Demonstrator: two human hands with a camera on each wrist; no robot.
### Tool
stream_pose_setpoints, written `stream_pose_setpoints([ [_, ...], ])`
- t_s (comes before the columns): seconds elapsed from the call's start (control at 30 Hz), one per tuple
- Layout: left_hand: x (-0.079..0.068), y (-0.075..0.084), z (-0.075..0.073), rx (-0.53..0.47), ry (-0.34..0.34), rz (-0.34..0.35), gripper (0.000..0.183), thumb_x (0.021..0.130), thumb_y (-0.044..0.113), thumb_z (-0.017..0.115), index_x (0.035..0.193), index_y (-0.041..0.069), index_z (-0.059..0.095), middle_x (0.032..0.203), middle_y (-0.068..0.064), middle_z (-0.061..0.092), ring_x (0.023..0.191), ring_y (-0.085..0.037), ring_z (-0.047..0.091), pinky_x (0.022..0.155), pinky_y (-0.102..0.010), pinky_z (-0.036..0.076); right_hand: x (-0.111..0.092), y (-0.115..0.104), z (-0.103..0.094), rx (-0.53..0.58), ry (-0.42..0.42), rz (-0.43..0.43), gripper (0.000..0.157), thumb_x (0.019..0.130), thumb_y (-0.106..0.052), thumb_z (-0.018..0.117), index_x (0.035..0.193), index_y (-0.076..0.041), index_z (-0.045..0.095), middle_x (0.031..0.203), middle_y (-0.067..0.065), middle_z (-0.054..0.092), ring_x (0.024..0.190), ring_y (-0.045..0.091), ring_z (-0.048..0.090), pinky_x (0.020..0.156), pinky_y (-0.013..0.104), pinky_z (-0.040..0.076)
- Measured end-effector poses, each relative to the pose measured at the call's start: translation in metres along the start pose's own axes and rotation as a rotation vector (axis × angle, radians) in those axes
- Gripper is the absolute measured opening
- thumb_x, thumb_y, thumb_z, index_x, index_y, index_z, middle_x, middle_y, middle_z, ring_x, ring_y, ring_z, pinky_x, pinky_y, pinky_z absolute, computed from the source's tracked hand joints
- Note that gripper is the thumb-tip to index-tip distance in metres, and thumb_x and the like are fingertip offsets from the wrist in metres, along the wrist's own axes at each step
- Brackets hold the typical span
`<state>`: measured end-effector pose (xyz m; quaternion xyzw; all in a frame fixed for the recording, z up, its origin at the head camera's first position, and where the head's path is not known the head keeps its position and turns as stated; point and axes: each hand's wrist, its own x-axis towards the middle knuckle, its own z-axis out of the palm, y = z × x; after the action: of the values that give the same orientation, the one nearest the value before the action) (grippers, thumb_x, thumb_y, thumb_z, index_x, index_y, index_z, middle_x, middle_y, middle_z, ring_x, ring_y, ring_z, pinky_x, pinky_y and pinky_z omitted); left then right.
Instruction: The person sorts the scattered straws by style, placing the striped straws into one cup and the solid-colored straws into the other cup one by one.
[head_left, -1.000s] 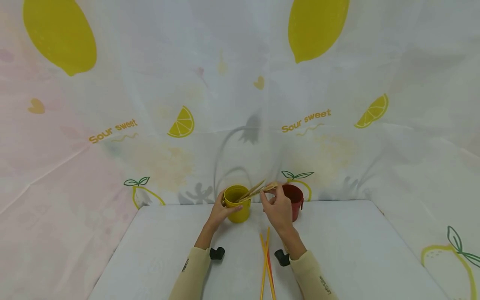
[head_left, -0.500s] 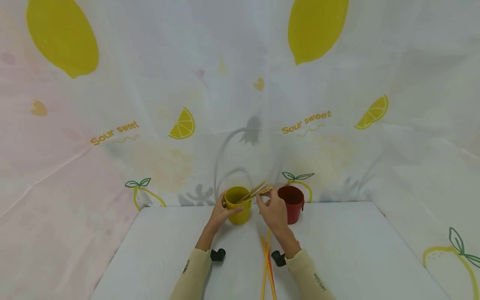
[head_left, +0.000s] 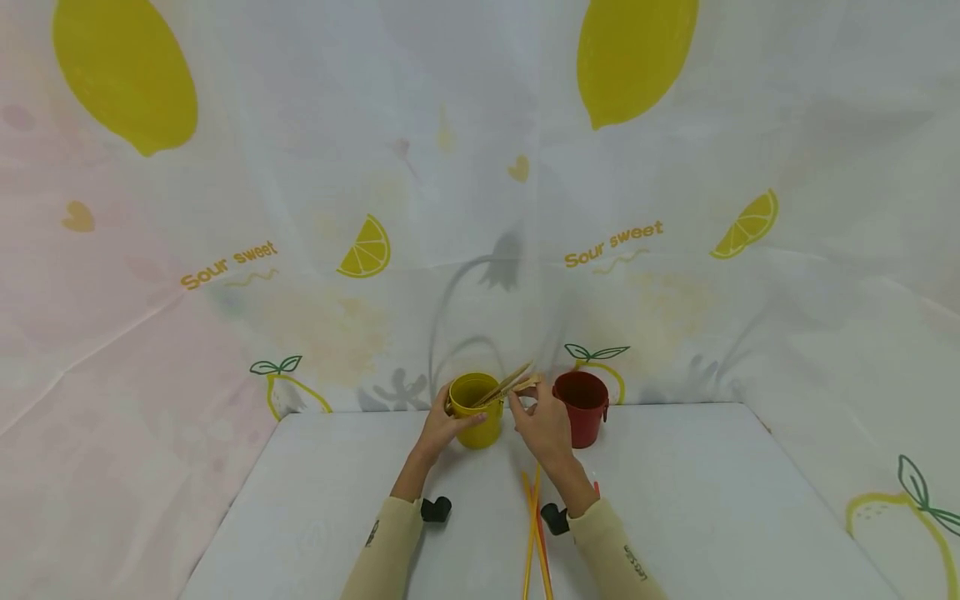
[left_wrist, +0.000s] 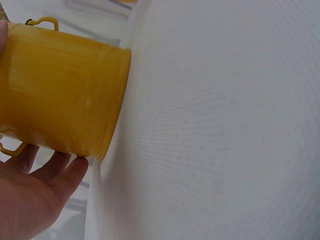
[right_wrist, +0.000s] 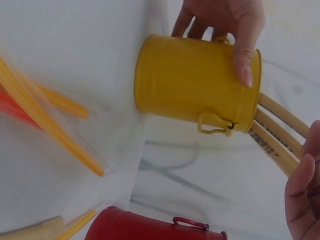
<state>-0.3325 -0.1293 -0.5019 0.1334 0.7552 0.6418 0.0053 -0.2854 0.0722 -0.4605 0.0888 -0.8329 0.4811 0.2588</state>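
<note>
A small yellow metal bucket [head_left: 480, 433] stands on the white table. My left hand [head_left: 437, 431] grips it from the left, thumb across the near side and fingers behind, as the right wrist view also shows. Several wooden sticks [right_wrist: 276, 131] with dark printed lettering slant out of the bucket's mouth toward the right. With thumb and fingers, my right hand [head_left: 547, 427] pinches the outer ends of some of these sticks; the exact grip is partly cut off in the right wrist view. The left wrist view shows the bucket's base and my fingertips against its lower side.
Just right of my right hand stands a red bucket [head_left: 587, 421]. Thin orange and red sticks [head_left: 531, 533], seemingly in clear wrapping, lie crossed on the table between my forearms. More thin sticks lie near my right forearm. A lemon-print cloth [head_left: 480, 208] hangs behind the table.
My right hand has moved left toward the yellow bucket with the wooden sticks, uncovering more of the red bucket. My left hand keeps its hold on the yellow bucket.
</note>
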Motion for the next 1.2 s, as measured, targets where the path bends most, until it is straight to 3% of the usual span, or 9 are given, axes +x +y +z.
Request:
stream_pose_setpoints([
  [0.17,0.009,-0.017,0.0,-0.008,0.001,-0.016,0.089,0.08,0.017,0.083,0.151,0.004,0.031,0.144,-0.018,0.045,0.129,-0.035,0.044,0.109,-0.055,0.032,-0.001,0.001,0.0,-0.013,0.003,-0.005,0.024,0.092,-0.017,0.072,0.106,-0.012,0.053,0.098,0.003,0.074,0.045,0.0,0.056,0.037,0.026,0.04],
  [0.33,0.016,-0.036,0.003,-0.019,0.028,-0.016,0.091,0.079,0.022,0.086,0.152,0.01,0.032,0.144,-0.013,0.045,0.13,-0.033,0.044,0.109,-0.055,0.031,-0.002,0.002,-0.001,0.003,-0.001,-0.008,0.027,0.093,-0.017,0.07,0.114,-0.01,0.054,0.099,0.005,0.074,0.046,0.001,0.057,0.038,0.026,0.041],
  [0.57,0.015,-0.035,0.006,-0.017,0.057,-0.004,0.089,0.077,0.025,0.087,0.149,0.014,0.036,0.142,-0.012,0.048,0.129,-0.032,0.046,0.109,-0.055,0.031,-0.002,0.002,-0.003,0.005,0.001,-0.01,0.031,0.094,-0.016,0.069,0.12,-0.008,0.056,0.098,0.007,0.074,0.046,0.002,0.057,0.04,0.026,0.043],
  [0.87,0.016,-0.035,0.004,-0.021,0.035,-0.007,0.092,0.079,0.021,0.085,0.153,0.01,0.031,0.146,-0.016,0.043,0.132,-0.035,0.042,0.11,-0.056,0.029,-0.004,0.002,-0.011,0.013,0.005,-0.004,0.03,0.093,-0.017,0.07,0.12,-0.012,0.057,0.098,0.005,0.074,0.048,0.003,0.057,0.042,0.025,0.044],
  [1.2,0.017,-0.037,0.003,-0.016,0.06,-0.021,0.087,0.076,0.025,0.088,0.147,0.019,0.039,0.139,-0.006,0.05,0.128,-0.028,0.046,0.109,-0.051,0.033,-0.011,0.007,-0.027,-0.015,-0.042,0.001,0.03,0.094,-0.022,0.07,0.12,-0.013,0.058,0.095,0.002,0.074,0.046,0.004,0.054,0.044,0.025,0.045],
])
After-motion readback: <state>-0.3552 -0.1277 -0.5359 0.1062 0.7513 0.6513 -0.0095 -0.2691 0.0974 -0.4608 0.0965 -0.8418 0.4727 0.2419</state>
